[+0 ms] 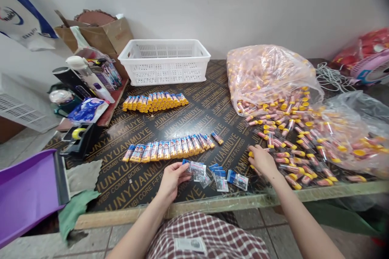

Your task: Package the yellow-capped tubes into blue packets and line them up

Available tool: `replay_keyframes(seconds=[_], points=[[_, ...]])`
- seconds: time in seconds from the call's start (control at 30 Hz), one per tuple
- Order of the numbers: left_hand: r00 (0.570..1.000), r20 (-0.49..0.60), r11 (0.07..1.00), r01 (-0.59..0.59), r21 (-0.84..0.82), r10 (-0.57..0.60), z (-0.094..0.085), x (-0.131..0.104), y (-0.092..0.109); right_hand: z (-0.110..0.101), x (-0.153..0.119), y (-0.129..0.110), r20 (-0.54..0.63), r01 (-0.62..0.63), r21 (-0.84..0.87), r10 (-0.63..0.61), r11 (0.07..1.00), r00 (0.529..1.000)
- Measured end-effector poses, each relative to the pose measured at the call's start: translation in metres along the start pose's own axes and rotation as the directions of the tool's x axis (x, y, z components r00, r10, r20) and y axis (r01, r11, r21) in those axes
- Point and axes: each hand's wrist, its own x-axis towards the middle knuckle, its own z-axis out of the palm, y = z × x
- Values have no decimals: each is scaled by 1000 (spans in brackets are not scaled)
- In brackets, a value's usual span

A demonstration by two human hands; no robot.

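Note:
My left hand pinches small printed plastic sleeves, transparent with blue ends, just above the table's front part. More such sleeves lie loose to the right of it. At the left edge of a heap of small yellow-capped tubes, my right hand has its fingers closed; yellow shows at the fingertips, on a tube partly hidden by them. Beyond my left hand runs a row of tubes with blue-topped printed sleeves on them. A second, stacked row of sleeved tubes lies farther back.
A white basket stands against the wall. A big plastic bag of tubes spills onto the table at right, with another bag beside it. At left are a tape dispenser, bottles, a cardboard box and a purple dustpan.

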Motion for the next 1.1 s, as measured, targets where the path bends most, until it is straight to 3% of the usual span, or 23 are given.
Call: replay_keyframes(seconds=[0.07,0.13,0.2,0.27,0.33,0.5,0.6,0.77,0.93,1.03,1.1], points=[[999,-39,999,-9,-36,7,-1,-1,0,-6,-4,-11,-68,42,58,-38,997,997],[997,-72,997,-15,-79,10,-2,-2,0,-15,-14,-32,-194,122,250,-74,960,978],[995,-96,993,-20,-114,9,-2,-3,0,-25,-31,-61,-335,258,548,-74,796,939],[993,-114,990,-23,-136,7,-1,-4,-1,-34,-51,-93,-362,341,717,-93,608,928],[992,-123,989,-25,-147,7,1,-4,-1,-37,-68,-121,-432,427,727,-126,537,893],[993,-117,988,-27,-153,9,2,-6,0,-27,-82,-151,-601,581,581,-181,570,778],[993,-110,991,-67,-120,54,3,-7,-1,-22,-83,-155,-603,612,584,-221,533,767],[984,7,978,-174,-112,176,9,-13,1,-19,-87,-158,-459,569,698,-338,435,822],[984,150,993,-80,-92,93,16,-22,8,-10,-84,-153,-419,545,711,-356,443,836],[954,300,1000,-18,25,9,17,-26,8,-13,-79,-151,-394,531,713,-365,458,844],[927,373,996,1,89,-34,17,-27,6,-18,-76,-151,-344,521,752,-435,403,832]])
